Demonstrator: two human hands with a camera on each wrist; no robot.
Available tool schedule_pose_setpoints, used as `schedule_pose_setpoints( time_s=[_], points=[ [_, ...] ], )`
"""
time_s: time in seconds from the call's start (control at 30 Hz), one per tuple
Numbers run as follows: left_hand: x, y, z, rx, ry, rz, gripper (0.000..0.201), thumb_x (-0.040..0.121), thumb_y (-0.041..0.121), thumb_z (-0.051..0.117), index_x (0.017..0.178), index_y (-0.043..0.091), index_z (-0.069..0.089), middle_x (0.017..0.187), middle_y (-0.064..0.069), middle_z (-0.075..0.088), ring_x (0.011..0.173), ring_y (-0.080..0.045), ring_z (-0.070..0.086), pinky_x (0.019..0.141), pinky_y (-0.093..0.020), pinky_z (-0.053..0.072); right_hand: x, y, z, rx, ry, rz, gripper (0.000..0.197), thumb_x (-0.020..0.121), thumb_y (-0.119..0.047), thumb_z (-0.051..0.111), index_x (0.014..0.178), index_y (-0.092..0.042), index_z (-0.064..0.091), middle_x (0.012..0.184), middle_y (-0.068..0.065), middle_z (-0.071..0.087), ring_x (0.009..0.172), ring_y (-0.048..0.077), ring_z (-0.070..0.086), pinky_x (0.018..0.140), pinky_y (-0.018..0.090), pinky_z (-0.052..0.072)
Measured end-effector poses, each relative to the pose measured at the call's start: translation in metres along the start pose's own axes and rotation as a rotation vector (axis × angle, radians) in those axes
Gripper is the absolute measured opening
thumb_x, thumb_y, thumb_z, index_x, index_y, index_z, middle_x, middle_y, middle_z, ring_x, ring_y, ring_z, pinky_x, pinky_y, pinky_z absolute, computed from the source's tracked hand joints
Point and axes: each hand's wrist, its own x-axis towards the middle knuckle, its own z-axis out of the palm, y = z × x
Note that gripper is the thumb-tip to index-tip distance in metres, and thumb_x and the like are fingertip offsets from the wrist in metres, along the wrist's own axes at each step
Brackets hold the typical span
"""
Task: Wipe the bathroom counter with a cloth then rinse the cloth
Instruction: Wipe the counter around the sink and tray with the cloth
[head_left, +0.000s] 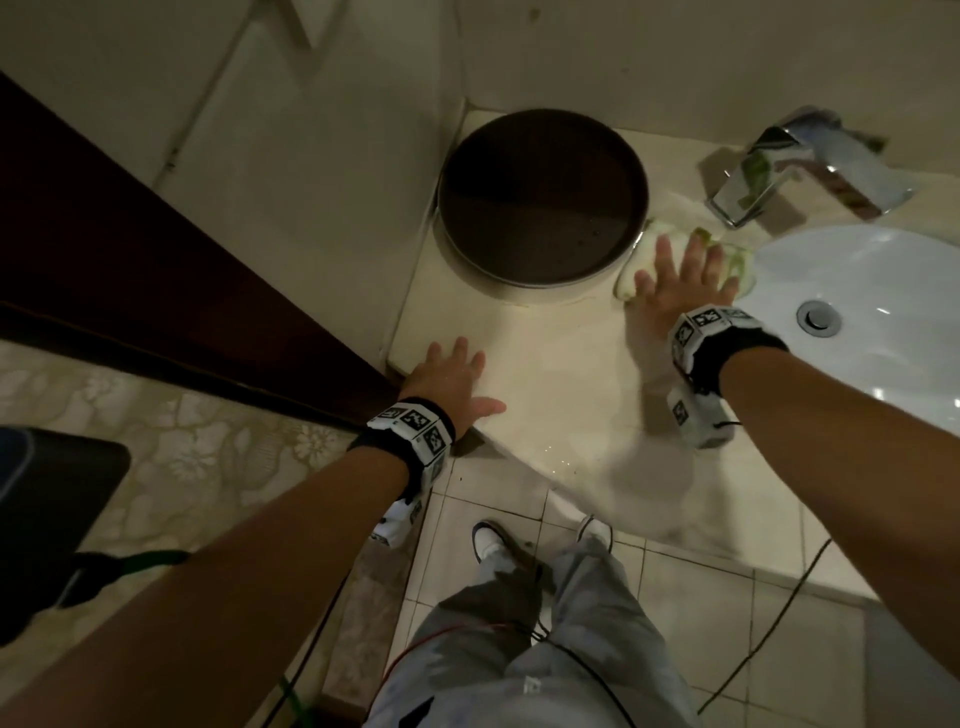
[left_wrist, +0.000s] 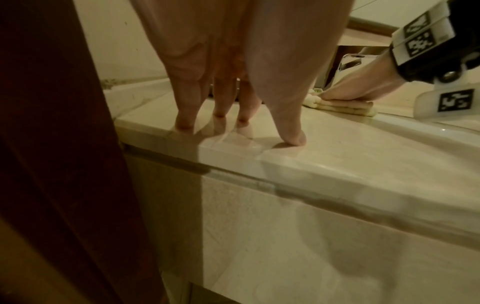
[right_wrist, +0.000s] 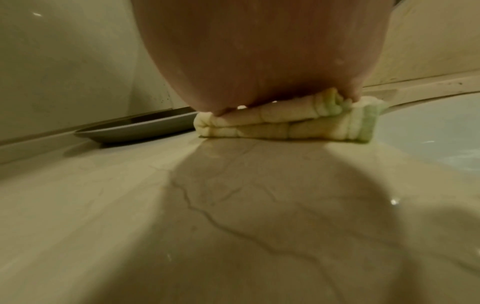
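A folded cream cloth with green stripes (head_left: 636, 270) (right_wrist: 285, 125) (left_wrist: 345, 107) lies on the beige marble counter (head_left: 545, 364) between the dark tray and the sink. My right hand (head_left: 680, 275) (left_wrist: 355, 90) presses flat on top of it, fingers spread and straight. My left hand (head_left: 452, 379) rests open on the counter's near left corner, its fingertips (left_wrist: 184, 125) touching the stone. In the right wrist view my palm (right_wrist: 259, 61) covers the cloth's top.
A round dark tray (head_left: 540, 197) sits at the counter's back left. A chrome faucet (head_left: 779, 166) stands behind the white sink basin (head_left: 883, 322). A dark wooden door frame (head_left: 130, 291) borders the counter's left end. Tiled floor and my feet are below.
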Motion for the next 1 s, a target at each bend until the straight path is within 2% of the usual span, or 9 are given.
schedule_pose_setpoints(
  time_s=[0.17,0.37,0.53,0.63,0.8,0.9,1.0],
  points=[
    [-0.005,-0.004,-0.001,-0.022,0.012,0.034,0.077,0.093,0.062,0.040,0.153,0.021,0.015,0.162,-0.005,0.005,0.146,-0.036,0.007,0.112,-0.050,0.025,-0.028,-0.008,0.004,-0.035,-0.062,-0.032,0.060,0.102,-0.047,0.016,0.154,-0.030,-0.008,0.161,0.007,-0.019,0.148,0.031,-0.014,0.118,0.057,-0.001],
    [-0.012,-0.005,0.000,-0.098,0.042,0.048,0.074,0.093,0.058,0.043,0.152,0.023,0.018,0.162,-0.004,0.005,0.147,-0.035,0.004,0.113,-0.050,0.023,-0.098,-0.046,0.045,-0.081,0.004,-0.106,0.063,0.099,-0.049,0.008,0.153,-0.026,-0.014,0.160,0.012,-0.022,0.147,0.036,-0.016,0.116,0.060,-0.004],
    [-0.012,-0.007,0.001,-0.100,0.040,0.055,0.071,0.095,0.056,0.042,0.152,0.022,0.017,0.162,-0.004,0.004,0.147,-0.036,0.002,0.115,-0.049,0.022,-0.139,-0.056,0.074,-0.135,-0.032,-0.262,0.065,0.098,-0.052,0.008,0.150,-0.027,-0.021,0.156,0.012,-0.030,0.145,0.035,-0.023,0.117,0.059,-0.006],
    [-0.012,-0.009,0.003,-0.111,0.055,0.066,0.066,0.097,0.052,0.039,0.152,0.022,0.019,0.162,-0.004,0.005,0.147,-0.036,0.003,0.114,-0.049,0.023,-0.143,-0.054,0.074,-0.132,-0.033,-0.288,0.065,0.097,-0.052,0.008,0.150,-0.028,-0.020,0.156,0.010,-0.031,0.145,0.034,-0.024,0.117,0.058,-0.007],
    [-0.016,-0.011,-0.001,-0.113,0.102,0.084,0.051,0.102,0.034,0.031,0.151,0.022,0.023,0.161,-0.002,0.011,0.146,-0.035,0.008,0.111,-0.047,0.026,-0.142,-0.066,0.076,-0.138,0.002,-0.236,0.067,0.097,-0.052,0.010,0.151,-0.025,-0.020,0.156,0.013,-0.030,0.144,0.037,-0.023,0.115,0.062,-0.004],
    [-0.017,-0.011,-0.001,-0.105,0.111,0.086,0.049,0.101,0.029,0.031,0.150,0.023,0.024,0.160,-0.002,0.013,0.146,-0.034,0.010,0.110,-0.048,0.027,-0.141,-0.087,0.076,-0.094,0.003,-0.176,0.066,0.098,-0.050,0.010,0.152,-0.024,-0.017,0.157,0.015,-0.027,0.145,0.039,-0.021,0.114,0.064,-0.005],
    [-0.018,-0.012,-0.002,-0.205,0.137,0.052,0.047,0.103,0.030,0.025,0.150,0.023,0.026,0.158,-0.005,0.021,0.144,-0.032,0.019,0.111,-0.045,0.027,-0.141,-0.114,0.076,-0.094,-0.044,-0.202,0.065,0.099,-0.050,0.009,0.152,-0.025,-0.017,0.156,0.015,-0.029,0.144,0.040,-0.023,0.113,0.065,-0.006]
  ],
)
